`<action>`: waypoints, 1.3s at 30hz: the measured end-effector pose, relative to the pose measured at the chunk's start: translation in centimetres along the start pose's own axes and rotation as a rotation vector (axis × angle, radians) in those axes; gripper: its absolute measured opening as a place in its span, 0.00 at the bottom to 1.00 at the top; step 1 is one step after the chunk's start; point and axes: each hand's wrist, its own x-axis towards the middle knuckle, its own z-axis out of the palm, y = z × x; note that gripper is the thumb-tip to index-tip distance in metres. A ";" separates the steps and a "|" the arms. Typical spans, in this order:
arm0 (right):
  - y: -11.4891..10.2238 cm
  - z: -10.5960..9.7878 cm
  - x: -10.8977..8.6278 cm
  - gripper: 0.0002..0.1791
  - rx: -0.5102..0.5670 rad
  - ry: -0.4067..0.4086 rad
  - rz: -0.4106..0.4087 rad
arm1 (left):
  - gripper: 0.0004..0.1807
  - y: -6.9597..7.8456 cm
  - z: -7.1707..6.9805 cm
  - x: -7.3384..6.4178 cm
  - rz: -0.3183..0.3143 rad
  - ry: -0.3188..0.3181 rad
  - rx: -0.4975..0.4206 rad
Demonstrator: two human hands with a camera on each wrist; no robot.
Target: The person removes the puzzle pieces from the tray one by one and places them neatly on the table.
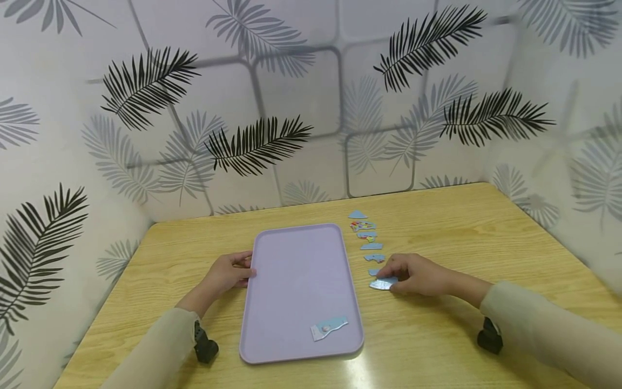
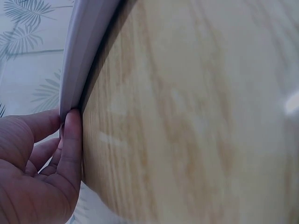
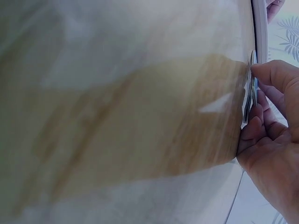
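A lilac tray (image 1: 298, 281) lies on the wooden table, and my left hand (image 1: 232, 272) grips its left rim. In the left wrist view, the thumb and fingers of that hand (image 2: 44, 163) meet at the tray's edge (image 2: 86, 51). Right of the tray, my right hand (image 1: 419, 274) pinches a shiny pale blue puzzle piece (image 1: 382, 283) between thumb and fingers. The right wrist view has this piece (image 3: 253, 86) tilted up on edge at the fingertips. Inside the tray, near its lower right corner, lies one blue and white puzzle piece (image 1: 329, 327).
Several more pieces run in a column beyond my right hand, among them a blue triangular piece (image 1: 358, 214), a multicoloured piece (image 1: 363, 225) and a blue piece (image 1: 371, 246). Leaf-patterned walls (image 1: 311, 97) border the table (image 1: 461, 227) at the back and sides.
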 end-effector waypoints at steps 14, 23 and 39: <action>0.2 0.2 0.1 0.16 -0.019 -0.007 0.011 | 0.32 -0.1 0.0 -0.1 0.004 0.002 0.015; -0.2 0.0 0.1 0.17 -0.041 0.012 0.008 | 0.31 0.0 0.0 -0.2 0.000 0.004 0.034; -2.1 1.1 1.1 0.17 0.086 0.045 -0.053 | 0.31 0.0 0.0 0.0 0.016 -0.006 0.019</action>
